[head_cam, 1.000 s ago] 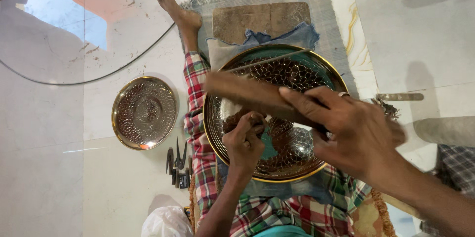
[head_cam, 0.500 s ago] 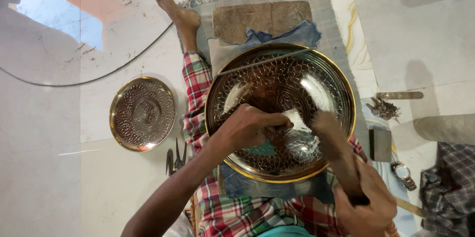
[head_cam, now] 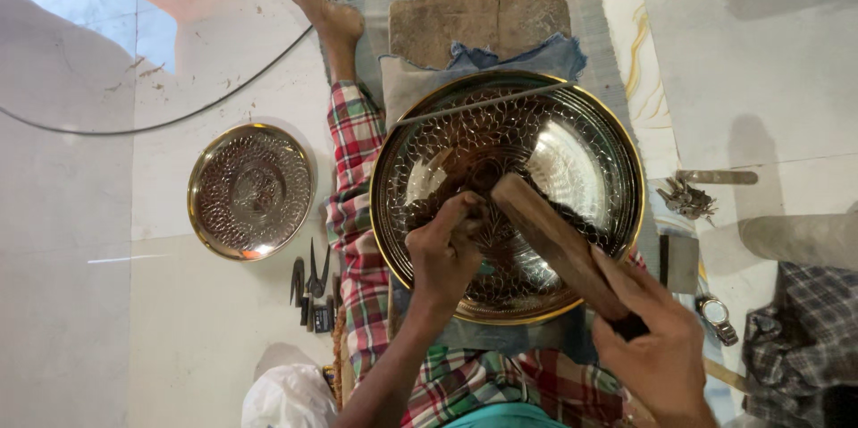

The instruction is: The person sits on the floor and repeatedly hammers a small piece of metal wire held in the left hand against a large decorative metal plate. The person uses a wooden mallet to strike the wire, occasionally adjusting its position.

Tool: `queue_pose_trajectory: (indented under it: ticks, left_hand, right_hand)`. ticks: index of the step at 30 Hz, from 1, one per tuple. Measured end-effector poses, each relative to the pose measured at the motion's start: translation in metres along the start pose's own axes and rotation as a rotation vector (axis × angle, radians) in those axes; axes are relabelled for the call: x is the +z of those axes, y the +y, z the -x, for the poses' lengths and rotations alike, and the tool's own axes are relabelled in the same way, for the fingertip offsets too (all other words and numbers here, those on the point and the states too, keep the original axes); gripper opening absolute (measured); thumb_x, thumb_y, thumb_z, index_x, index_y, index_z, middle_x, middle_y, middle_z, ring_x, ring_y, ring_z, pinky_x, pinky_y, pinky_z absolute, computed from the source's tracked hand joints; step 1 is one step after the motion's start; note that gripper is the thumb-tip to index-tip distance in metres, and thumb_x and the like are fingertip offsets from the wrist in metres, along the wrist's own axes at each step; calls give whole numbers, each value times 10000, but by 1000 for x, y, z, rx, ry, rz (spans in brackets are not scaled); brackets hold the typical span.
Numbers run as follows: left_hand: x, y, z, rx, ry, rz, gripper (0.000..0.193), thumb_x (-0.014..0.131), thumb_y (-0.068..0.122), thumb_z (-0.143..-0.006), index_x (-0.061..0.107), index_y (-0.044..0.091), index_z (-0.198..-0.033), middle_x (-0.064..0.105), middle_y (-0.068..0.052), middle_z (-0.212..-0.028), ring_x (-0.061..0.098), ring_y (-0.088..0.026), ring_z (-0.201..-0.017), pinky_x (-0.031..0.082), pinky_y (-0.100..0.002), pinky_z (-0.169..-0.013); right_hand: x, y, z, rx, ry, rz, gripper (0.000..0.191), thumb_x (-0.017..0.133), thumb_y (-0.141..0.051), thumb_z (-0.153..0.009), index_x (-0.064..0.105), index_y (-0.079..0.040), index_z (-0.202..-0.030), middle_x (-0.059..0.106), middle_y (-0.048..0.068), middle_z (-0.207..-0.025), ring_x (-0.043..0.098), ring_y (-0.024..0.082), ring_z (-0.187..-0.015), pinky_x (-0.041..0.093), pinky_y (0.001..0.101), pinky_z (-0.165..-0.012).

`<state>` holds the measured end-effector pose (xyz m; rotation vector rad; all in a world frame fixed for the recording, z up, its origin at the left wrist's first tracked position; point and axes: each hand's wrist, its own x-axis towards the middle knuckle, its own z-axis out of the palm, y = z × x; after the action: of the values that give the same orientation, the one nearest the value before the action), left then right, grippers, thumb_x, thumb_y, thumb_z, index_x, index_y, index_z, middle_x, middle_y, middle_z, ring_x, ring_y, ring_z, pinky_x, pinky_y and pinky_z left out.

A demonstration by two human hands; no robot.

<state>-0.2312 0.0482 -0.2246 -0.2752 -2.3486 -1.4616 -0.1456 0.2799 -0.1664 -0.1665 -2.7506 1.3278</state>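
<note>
Pale floor, grey mat under my crossed legs. Big brass tray (head_cam: pixel 572 133) rests on my lap, so it stays steady. My left hand (head_cam: pixel 444 249) pinches a small punch, tip hidden, against the pattern. My right hand (head_cam: pixel 657 352) is wrapped around a wooden mallet (head_cam: pixel 554 240), its head just beside the punch.

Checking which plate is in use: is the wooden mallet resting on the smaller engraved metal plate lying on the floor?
No, the wooden mallet in the right hand lies over the large round engraved brass plate.
</note>
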Motion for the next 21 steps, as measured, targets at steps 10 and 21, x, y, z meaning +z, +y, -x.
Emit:
queue_pose_trajectory:
  ticks: [10,21]
  left_hand:
    - [5,-1,-8,-61,21,-9,313,486,-132,-937,706,-3,-1120,797,-117,-900,822,-189,-834,702,-268,-726]
    - [-25,0,-31,133,-322,-122,526,593,-129,-688,702,20,-1180,769,-145,-870,730,-215,-633,593,-328,-530]
  right_hand:
    - [-48,-89,-107,-364,-378,629,876,714,-64,-708,535,-407,-1494,707,11,-1222,692,175,-720,583,350,-643]
    - [-7,-33,-22,-23,-44,138,710,743,-80,-731,664,-261,-1413,745,80,-1234,762,220,-828,598,361,-692]
